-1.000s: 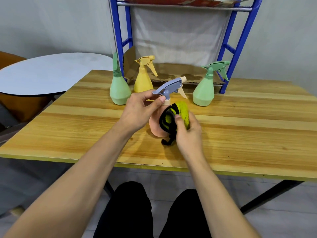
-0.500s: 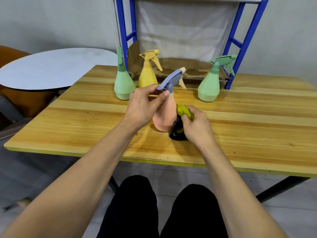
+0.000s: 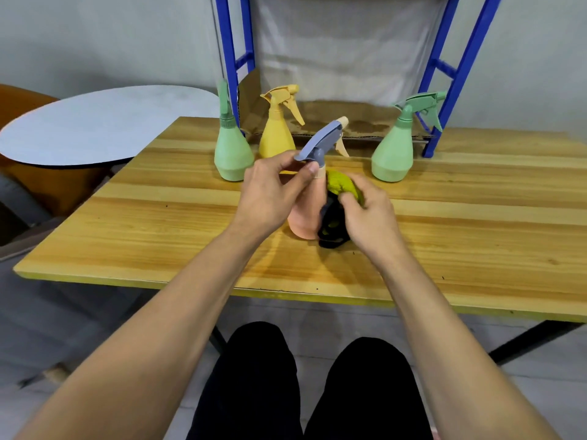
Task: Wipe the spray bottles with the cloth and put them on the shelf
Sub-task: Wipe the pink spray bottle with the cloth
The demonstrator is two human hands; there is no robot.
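The left hand [image 3: 270, 192] pinches the spray head of the pink bottle [image 3: 306, 214], tilted on the table [image 3: 158, 217] in front of the yellow bottle [image 3: 276, 134], while the cloth [image 3: 341, 188] is pressed against it by the right hand [image 3: 368, 214]; tipping could be caused by a hard sideways rub.

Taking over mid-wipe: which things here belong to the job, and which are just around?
Job: pink spray bottle, cloth, two green bottles, yellow bottle, blue shelf, left hand, right hand.
Around: wooden table, round white table.
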